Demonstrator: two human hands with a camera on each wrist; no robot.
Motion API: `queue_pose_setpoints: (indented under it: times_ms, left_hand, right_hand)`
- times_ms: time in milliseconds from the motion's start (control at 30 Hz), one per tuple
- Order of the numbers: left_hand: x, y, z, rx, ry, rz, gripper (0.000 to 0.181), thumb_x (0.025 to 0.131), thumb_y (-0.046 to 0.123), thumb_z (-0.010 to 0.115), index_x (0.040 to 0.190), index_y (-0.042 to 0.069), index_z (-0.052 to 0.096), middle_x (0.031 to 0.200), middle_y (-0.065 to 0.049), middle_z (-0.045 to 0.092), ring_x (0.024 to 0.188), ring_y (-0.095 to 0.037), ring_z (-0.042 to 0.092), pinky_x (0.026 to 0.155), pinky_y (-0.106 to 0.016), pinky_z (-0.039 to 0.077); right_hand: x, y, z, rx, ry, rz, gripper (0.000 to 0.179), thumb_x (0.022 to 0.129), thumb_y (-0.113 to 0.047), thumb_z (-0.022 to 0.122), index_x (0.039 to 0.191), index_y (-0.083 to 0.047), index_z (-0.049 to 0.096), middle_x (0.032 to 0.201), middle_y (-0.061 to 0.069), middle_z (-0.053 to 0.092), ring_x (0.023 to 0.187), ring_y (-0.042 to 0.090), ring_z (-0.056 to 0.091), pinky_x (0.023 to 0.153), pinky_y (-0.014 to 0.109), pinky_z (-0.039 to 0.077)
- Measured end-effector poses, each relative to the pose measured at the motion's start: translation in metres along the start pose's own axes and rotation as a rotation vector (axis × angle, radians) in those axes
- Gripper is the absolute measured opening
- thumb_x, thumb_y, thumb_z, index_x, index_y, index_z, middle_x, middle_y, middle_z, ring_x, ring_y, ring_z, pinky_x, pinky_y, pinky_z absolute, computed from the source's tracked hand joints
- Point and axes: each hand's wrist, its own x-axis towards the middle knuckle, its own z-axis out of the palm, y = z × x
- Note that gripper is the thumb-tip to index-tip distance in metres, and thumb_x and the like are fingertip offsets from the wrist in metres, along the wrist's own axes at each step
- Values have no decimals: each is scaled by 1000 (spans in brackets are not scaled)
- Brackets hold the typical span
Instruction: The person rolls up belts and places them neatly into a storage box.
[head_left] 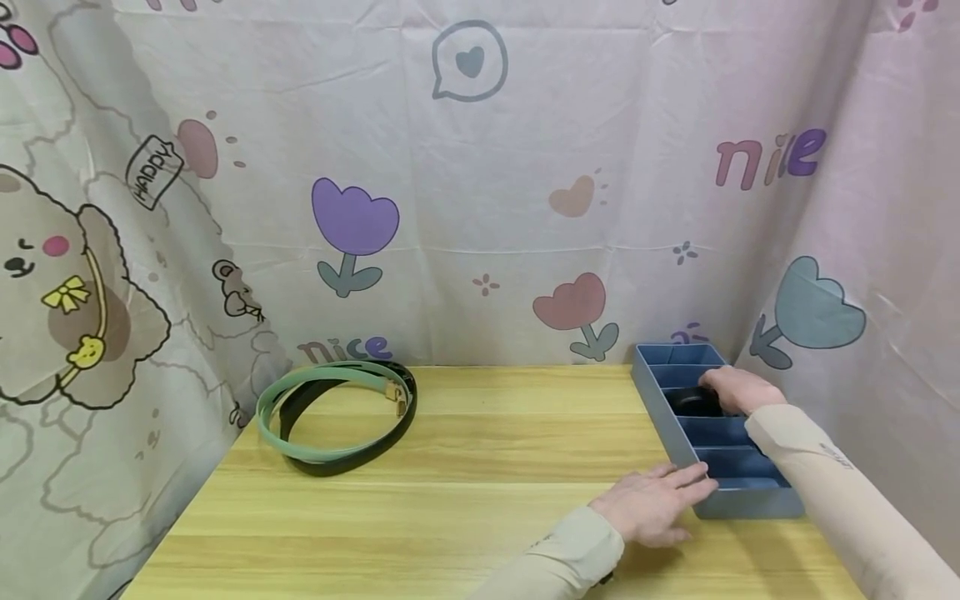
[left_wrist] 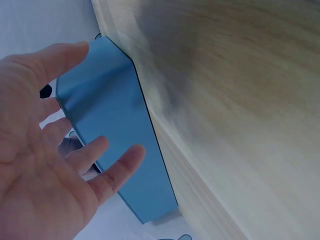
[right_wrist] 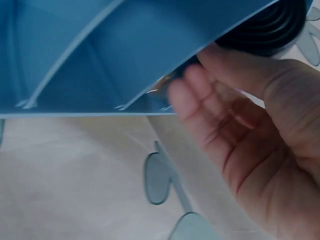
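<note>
A long blue divided box (head_left: 750, 504) lies along the right side of the table. In its middle compartment my right hand (head_left: 742, 392) pinches a coiled black belt (head_left: 693, 402) between thumb and fingers. The right wrist view shows the belt's wound layers (right_wrist: 265, 30) beside the thumb, and a gold-coloured bit (right_wrist: 161, 84) by the fingertips. My left hand (head_left: 648, 504) has its fingers spread and straight, fingertips at the box's near left corner. In the left wrist view those fingers overlap the blue side wall (left_wrist: 112, 110).
A looped green belt (head_left: 288, 448) and a looped black belt (head_left: 352, 461) with gold buckles lie together at the back left of the wooden table (head_left: 480, 450). A printed curtain (head_left: 480, 183) hangs behind and at both sides, close to the table's back edge.
</note>
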Motion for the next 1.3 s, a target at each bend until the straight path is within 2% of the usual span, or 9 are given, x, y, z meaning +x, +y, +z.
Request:
queue_pose_setpoints:
  times_ms: [200, 333, 467, 600, 767, 867, 1000, 1133, 1300]
  left_hand:
    - [0, 1, -1, -41, -29, -8, 78, 91, 56, 58, 155, 42, 15, 163, 20, 10, 143, -8, 32, 99, -22, 45]
    - [0, 0, -1, -58, -38, -4, 78, 92, 55, 58, 155, 42, 14, 163, 20, 8, 143, -8, 31, 101, -22, 44]
    - [-1, -3, 0, -56, -31, 12, 78, 92, 55, 58, 155, 41, 14, 163, 19, 8, 144, -9, 30, 103, -23, 43]
    - [-1, -7, 1, -43, -13, 29, 79, 93, 54, 58, 156, 39, 13, 163, 16, 12, 146, -11, 28, 109, -25, 38]
    - [-4, -16, 2, 5, 31, -7, 78, 92, 54, 58, 156, 39, 15, 162, 15, 19, 145, -13, 29, 106, -32, 43]
    - [-8, -25, 1, 68, 57, -65, 75, 91, 55, 59, 154, 41, 21, 160, 16, 25, 143, -13, 33, 104, -34, 44]
    - [-19, -41, 3, 109, 90, -145, 68, 90, 55, 61, 150, 42, 30, 156, 15, 35, 141, -14, 39, 103, -36, 44]
    - [-36, -64, 10, 80, 97, -194, 62, 91, 52, 62, 146, 38, 38, 149, 10, 45, 138, -18, 43, 105, -39, 43]
    - [-63, -98, 17, 15, 53, -250, 50, 93, 46, 61, 139, 31, 50, 138, 4, 57, 129, -20, 51, 102, -41, 46]
  right_hand:
    - [4, 12, 2, 43, 6, -29, 42, 87, 10, 59, 128, 9, 55, 124, 35, 56, 97, 41, 60, 86, 61, 50]
    - [8, 13, 0, 54, 42, -73, 35, 85, 10, 61, 120, 7, 62, 114, 30, 63, 86, 33, 63, 82, 56, 54]
    - [12, 3, -4, 11, 102, -114, 25, 88, 6, 58, 112, 5, 65, 105, 26, 66, 79, 27, 61, 81, 54, 55]
    - [14, -9, -2, -15, 200, -152, 22, 90, 2, 56, 109, 4, 67, 101, 23, 67, 78, 27, 60, 81, 55, 54]
    - [18, -24, 4, -37, 292, -238, 15, 89, -2, 60, 102, -1, 70, 92, 14, 68, 76, 23, 59, 78, 52, 55]
    - [19, -33, 7, -36, 300, -284, 13, 89, -4, 62, 99, -3, 70, 89, 9, 67, 74, 21, 57, 76, 49, 55]
    - [20, -45, 10, -32, 309, -318, 14, 90, -5, 64, 101, -5, 71, 91, 7, 69, 75, 19, 58, 76, 47, 56]
    - [21, -57, 15, -39, 313, -354, 14, 89, -6, 65, 102, -6, 72, 93, 8, 70, 76, 18, 61, 75, 45, 56]
    - [19, -76, 22, -12, 269, -373, 11, 90, -6, 65, 97, -10, 72, 90, 3, 69, 73, 14, 56, 72, 39, 56]
